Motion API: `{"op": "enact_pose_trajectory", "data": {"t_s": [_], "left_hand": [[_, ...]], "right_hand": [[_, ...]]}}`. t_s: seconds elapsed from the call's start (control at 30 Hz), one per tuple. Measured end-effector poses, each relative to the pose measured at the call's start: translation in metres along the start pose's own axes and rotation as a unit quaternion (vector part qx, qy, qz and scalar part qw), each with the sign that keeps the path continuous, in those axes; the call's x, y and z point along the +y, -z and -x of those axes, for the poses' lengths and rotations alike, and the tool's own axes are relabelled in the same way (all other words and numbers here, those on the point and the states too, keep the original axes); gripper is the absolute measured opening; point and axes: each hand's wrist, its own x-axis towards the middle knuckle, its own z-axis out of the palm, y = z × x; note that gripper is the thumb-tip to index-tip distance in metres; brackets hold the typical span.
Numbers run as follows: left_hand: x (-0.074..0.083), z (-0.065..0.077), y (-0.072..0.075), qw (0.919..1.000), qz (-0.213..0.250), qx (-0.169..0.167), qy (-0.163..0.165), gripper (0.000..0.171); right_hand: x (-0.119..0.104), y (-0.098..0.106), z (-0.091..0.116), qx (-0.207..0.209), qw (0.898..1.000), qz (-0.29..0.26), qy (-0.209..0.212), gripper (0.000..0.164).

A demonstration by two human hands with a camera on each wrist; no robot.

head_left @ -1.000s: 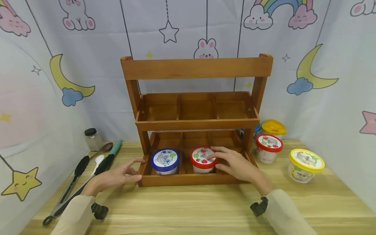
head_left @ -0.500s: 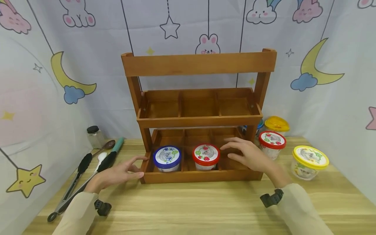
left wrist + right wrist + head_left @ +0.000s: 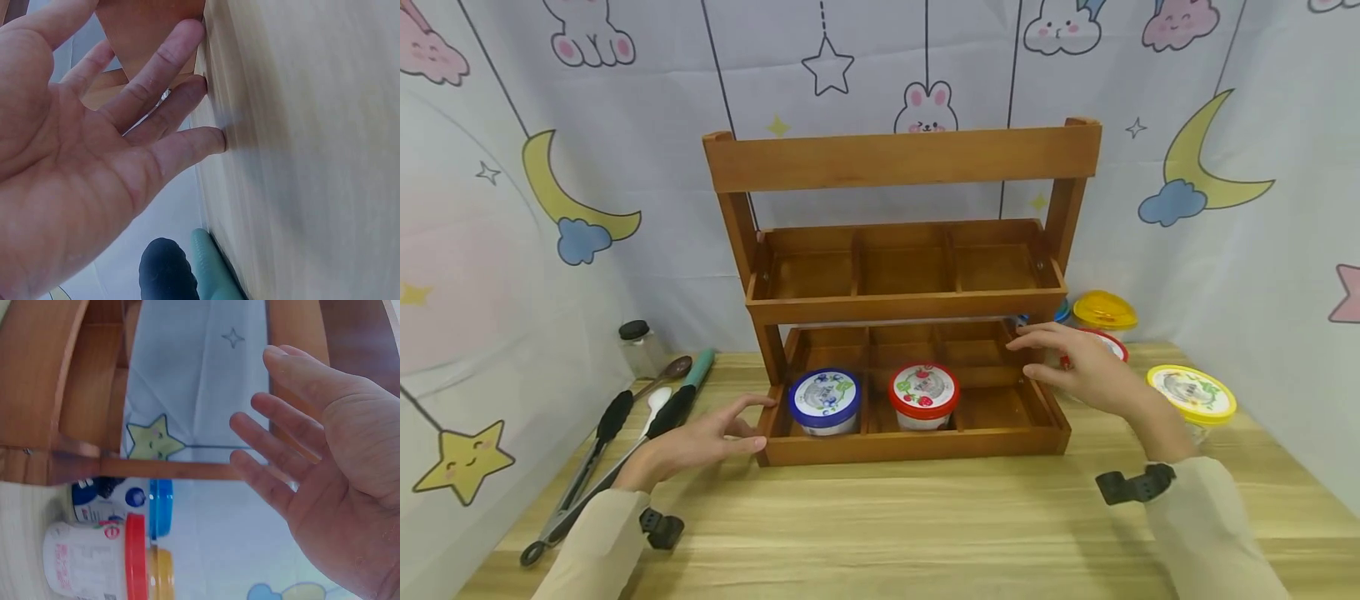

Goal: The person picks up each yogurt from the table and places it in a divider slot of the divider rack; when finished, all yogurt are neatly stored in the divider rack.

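Note:
A two-tier wooden rack [image 3: 898, 307] with divided trays stands on the table. In its lower tray sit a blue-lidded tub [image 3: 824, 400] at the left and a red-lidded tub [image 3: 924, 392] in the middle. My left hand [image 3: 700, 442] is at the tray's left front corner, thumb and forefinger against or very close to the wood; its fingers [image 3: 165, 62] are spread, with some tips at the tabletop. My right hand [image 3: 1086, 371] hovers by the rack's right end, holding nothing, its fingers [image 3: 265, 440] loosely extended. It partly covers a second red-lidded tub [image 3: 84, 559].
Right of the rack stand a yellow-lidded tub [image 3: 1191, 393], an amber-lidded one [image 3: 1105, 310] and a blue-lidded one [image 3: 161, 506]. Tongs [image 3: 580, 483], spoons [image 3: 658, 398] and a dark-capped jar [image 3: 638, 350] are at the left. A printed cloth [image 3: 865, 83] hangs behind.
My right hand has let go of the red-lidded tub in the lower tray and moved right, past the rack's right end. The left hand stays at the left corner. The head view shifts slightly.

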Motion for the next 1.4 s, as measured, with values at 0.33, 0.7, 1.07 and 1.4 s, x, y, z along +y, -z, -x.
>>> {"op": "enact_pose_trajectory", "data": {"t_s": [0.33,0.7,1.07,1.4], "left_hand": [[-0.001,0.0,0.0,1.0,0.009,-0.002,-0.003,0.067],[-0.003,-0.001,0.0,1.0,0.007,-0.001,-0.005,0.067],[-0.002,-0.001,0.0,1.0,0.007,-0.004,-0.004,0.067],[-0.002,-0.001,0.0,0.9999,0.011,-0.003,-0.005,0.066]], "right_hand": [[0.014,0.018,0.01,0.031,0.999,0.006,0.034,0.034],[0.028,0.044,0.029,0.018,0.999,0.008,-0.046,0.034],[0.044,0.06,0.048,0.029,0.994,0.03,-0.104,0.035],[0.055,0.068,0.059,0.003,0.985,0.019,-0.173,0.043]]}}
